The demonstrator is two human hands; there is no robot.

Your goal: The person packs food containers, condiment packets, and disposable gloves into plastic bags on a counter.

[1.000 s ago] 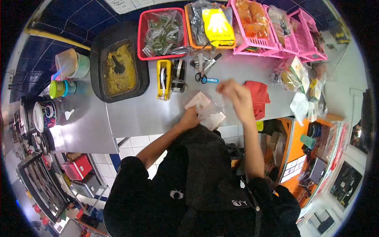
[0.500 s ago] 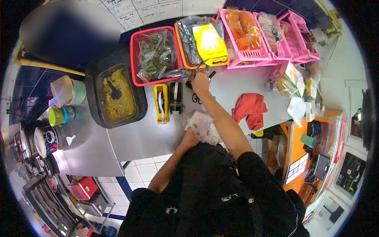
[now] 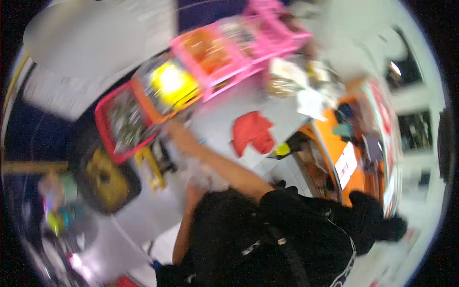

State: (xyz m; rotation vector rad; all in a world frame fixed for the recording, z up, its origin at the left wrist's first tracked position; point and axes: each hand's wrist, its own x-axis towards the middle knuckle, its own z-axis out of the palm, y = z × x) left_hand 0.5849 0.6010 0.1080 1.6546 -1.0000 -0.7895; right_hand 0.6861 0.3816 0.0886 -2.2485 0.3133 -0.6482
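The whole view is smeared by motion. My right hand (image 3: 176, 131) is stretched out to the front edge of the orange basket (image 3: 162, 115), and blur hides its fingers. In that basket lies a bright yellow packet (image 3: 172, 83) over clear and dark plastic. My left hand (image 3: 193, 192) is near my body, closed on a clear plastic bag (image 3: 210, 176), which my right forearm partly covers. What the bag contains cannot be made out. To the left of my right hand are a yellow tape dispenser (image 3: 151, 167) and a black one (image 3: 164, 155).
A red basket (image 3: 106, 136) of small green-filled bags and a dark pan (image 3: 79, 158) of yellow food stand leftward. Pink baskets (image 3: 222, 79) line the back. A red cloth (image 3: 252, 133) lies on the metal table (image 3: 215, 112), with packages (image 3: 287, 76) beyond it.
My view has swung to the right and tilted, so the table's contents appear shifted left and rotated. Both hands stay in roughly the same places relative to the baskets and my body.
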